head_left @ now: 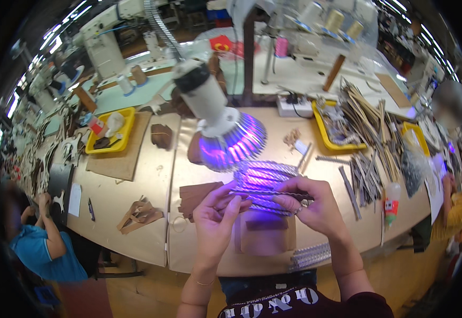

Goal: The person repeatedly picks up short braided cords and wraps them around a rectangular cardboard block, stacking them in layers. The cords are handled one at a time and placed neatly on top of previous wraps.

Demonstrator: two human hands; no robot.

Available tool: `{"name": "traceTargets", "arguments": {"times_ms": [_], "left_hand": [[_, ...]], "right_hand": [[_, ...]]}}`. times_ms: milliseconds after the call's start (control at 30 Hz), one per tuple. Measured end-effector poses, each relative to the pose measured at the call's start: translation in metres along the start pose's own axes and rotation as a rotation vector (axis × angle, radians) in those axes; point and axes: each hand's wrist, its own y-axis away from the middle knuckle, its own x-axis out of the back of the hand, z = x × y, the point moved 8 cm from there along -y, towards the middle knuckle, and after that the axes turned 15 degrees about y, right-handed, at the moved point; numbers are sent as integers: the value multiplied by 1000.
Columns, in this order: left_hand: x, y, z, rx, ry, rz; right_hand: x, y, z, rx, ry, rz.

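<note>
Between both hands I hold a thin dark strip (262, 193), level under the purple light. My left hand (216, 209) pinches its left end between thumb and fingers. The strip's right part is gripped by my right hand (311, 204), thumb below and fingers curled over. Right behind it, several grey braided-looking strips (267, 172) lie side by side, lit purple. Above them hangs a lamp (233, 140) with a wide ribbed head. Below my hands a brown block (265, 241) rests on the table. More braided strips (311, 256) lie at the near edge.
Brown leather pieces (196, 196) lie left of my hand, with tan strips (139, 214) beyond. Yellow trays (126, 132) (323, 139) flank the lamp. Grey straps (366, 175) and a bottle (391, 199) sit at right. A person in blue (50, 252) works at left.
</note>
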Motion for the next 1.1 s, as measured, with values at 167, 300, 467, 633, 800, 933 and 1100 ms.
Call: {"name": "traceTargets", "arguments": {"times_ms": [167,300,467,633,800,933,1100], "left_hand": [[17,-22,-12,55,230,-1],[20,-33,-17,44,251,31],[-5,-19,-13,-1,266,-42],[3,25,-7,-254,-26,20],[33,68,-5,-441,-536,27],[35,83,-36,-281,-691,-12],[36,86,-50,-278,-680,-28]], "right_hand": [[1,-10,-22,230,363,142],[-2,-16,-30,297,482,135],[0,-10,-46,226,732,186],[-2,11,-43,44,605,49],[-10,11,-42,72,462,13],[-31,23,-17,-249,454,-110],[-51,34,-9,-338,405,-116]]}}
